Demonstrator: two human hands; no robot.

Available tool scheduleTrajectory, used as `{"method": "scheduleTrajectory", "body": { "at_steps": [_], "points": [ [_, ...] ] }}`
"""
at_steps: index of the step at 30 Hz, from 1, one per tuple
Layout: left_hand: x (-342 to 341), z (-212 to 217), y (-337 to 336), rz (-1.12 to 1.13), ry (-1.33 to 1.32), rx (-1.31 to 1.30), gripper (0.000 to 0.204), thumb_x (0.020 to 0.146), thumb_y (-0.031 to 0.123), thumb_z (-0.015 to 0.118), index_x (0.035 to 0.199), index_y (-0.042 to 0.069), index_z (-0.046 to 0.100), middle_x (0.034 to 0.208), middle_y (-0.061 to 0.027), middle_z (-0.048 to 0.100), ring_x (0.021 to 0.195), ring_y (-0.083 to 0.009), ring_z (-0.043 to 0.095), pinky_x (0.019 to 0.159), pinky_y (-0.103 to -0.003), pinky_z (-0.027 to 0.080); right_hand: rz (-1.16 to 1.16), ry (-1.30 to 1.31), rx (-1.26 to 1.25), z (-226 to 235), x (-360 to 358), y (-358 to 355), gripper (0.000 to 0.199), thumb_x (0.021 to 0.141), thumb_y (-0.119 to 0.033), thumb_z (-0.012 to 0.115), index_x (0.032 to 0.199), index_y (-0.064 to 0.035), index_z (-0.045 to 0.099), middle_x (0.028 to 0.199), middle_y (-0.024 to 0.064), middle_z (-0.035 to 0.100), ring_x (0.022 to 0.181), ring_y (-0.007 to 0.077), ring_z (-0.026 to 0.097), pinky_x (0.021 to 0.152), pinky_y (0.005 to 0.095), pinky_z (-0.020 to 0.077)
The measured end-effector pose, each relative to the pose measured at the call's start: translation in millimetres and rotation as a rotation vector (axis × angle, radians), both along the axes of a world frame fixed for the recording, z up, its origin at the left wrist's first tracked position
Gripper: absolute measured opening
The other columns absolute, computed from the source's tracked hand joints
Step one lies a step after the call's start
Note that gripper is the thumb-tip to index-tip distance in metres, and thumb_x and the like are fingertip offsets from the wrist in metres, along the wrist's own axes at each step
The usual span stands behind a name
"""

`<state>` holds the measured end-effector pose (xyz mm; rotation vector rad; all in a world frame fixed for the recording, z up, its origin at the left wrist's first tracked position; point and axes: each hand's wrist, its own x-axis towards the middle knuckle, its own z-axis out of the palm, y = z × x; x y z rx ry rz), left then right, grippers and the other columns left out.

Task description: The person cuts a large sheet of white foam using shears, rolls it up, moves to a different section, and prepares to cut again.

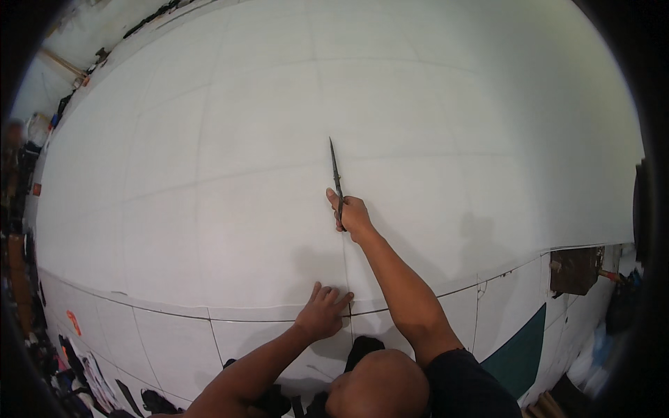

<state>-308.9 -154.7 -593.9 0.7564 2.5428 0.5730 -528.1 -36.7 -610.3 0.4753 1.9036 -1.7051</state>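
Observation:
A large white sheet [251,230], which looks like thin cloth, is spread wide over pale floor tiles, whose joints show faintly through it. My right hand [356,218] is wrapped round the handles of dark metal scissors [334,159], over the middle of the sheet. Their long blades point away from me and look closed together. Close to the sheet's near edge my left hand [323,313] lies with its fingers spread, the fingertips resting at that edge. Whether it presses the cloth or the tile there I cannot tell.
A dark green flat piece [521,359] lies on the tiles at the right. Behind it stands a brown box-like block [575,270] by the sheet's edge. An orange item [74,322] and assorted clutter line the left side. My bare knee [382,390] is close below my hands.

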Motion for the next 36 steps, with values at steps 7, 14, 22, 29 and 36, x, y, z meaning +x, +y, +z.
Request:
{"method": "scheduleTrajectory", "body": {
  "at_steps": [7, 14, 22, 29, 36],
  "points": [
    [-2, -2, -1, 0.019, -0.030, 0.039, 0.069, 0.079, 0.019, 0.062, 0.144, 0.011, 0.043, 0.122, -0.0190, 0.047, 0.124, -0.0383, 0.043, 0.115, -0.060, 0.023, 0.042, -0.004, 0.039, 6, -23, -5, 0.064, 0.083, -0.069, 0.063, 0.070, -0.0083, 0.049, 0.058, 0.0009, 0.045, 0.048, 0.0138, 0.047, 0.046, 0.0297, 0.0420],
    [-2, -10, 1, 0.017, -0.015, -0.010, 0.071, 0.076, 0.022, 0.071, 0.142, 0.014, 0.046, 0.123, -0.0199, 0.047, 0.122, -0.0388, 0.044, 0.114, -0.062, 0.026, -0.015, -0.026, -0.009, 2, -66, -14, 0.062, 0.083, -0.067, 0.065, 0.077, -0.0071, 0.052, 0.059, -0.0007, 0.044, 0.049, 0.0113, 0.045, 0.046, 0.0288, 0.0413],
    [-4, -10, 2, 0.021, -0.012, 0.035, 0.070, 0.076, 0.021, 0.071, 0.142, 0.015, 0.047, 0.118, -0.0184, 0.048, 0.121, -0.0383, 0.045, 0.114, -0.062, 0.026, 0.045, -0.121, -0.125, 9, -116, -12, 0.068, 0.078, -0.073, 0.065, 0.077, -0.0068, 0.052, 0.060, 0.0021, 0.046, 0.051, 0.0126, 0.048, 0.050, 0.0294, 0.0466],
    [-3, -14, 1, 0.048, -0.009, 0.054, 0.068, 0.076, 0.023, 0.070, 0.140, 0.015, 0.050, 0.120, -0.0183, 0.049, 0.121, -0.0382, 0.046, 0.113, -0.063, 0.027, 0.034, -0.022, -0.013, -3, -105, -19, 0.069, 0.079, -0.074, 0.063, 0.075, -0.0070, 0.051, 0.059, -0.0001, 0.043, 0.048, 0.0136, 0.046, 0.047, 0.0296, 0.0444],
    [-2, -12, 0, 0.069, -0.034, 0.079, 0.065, 0.077, 0.021, 0.070, 0.139, 0.015, 0.051, 0.120, -0.0186, 0.050, 0.121, -0.0380, 0.046, 0.112, -0.064, 0.028, -0.006, -0.076, -0.125, 9, -142, -29, 0.067, 0.080, -0.072, 0.064, 0.077, -0.0053, 0.052, 0.060, 0.0000, 0.044, 0.051, 0.0126, 0.046, 0.048, 0.0296, 0.0441]
  ]
}}
